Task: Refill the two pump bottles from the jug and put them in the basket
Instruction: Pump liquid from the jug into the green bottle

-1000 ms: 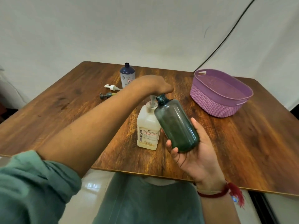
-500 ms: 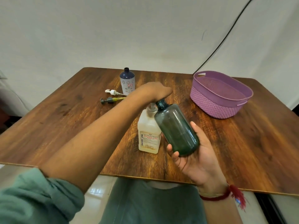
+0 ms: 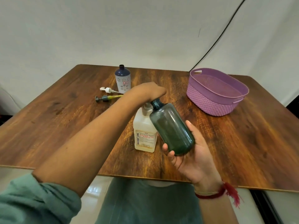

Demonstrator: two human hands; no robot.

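Note:
A pale, labelled jug [image 3: 144, 136] stands upright near the table's front middle. My left hand [image 3: 149, 91] lies over its top with the fingers curled down around the pump head, which it hides. My right hand [image 3: 194, 157] holds a dark green bottle [image 3: 173, 130] with no cap, cradled from below and tilted. The bottle's open neck sits right at the jug's top, under my left hand. A blue and white bottle [image 3: 122, 80], also uncapped, stands at the back. The purple basket [image 3: 216, 92] sits at the back right with nothing in it.
Two loose pumps lie left of the blue bottle: a white pump [image 3: 106, 90] and a grey pump with a yellowish tube [image 3: 106, 98]. The wooden table [image 3: 48, 123] ends just in front of me. A black cable runs down the wall behind the basket.
The view has tilted up a little, so everything sits lower in frame. Both hands, the jug and the green bottle keep the same places relative to each other.

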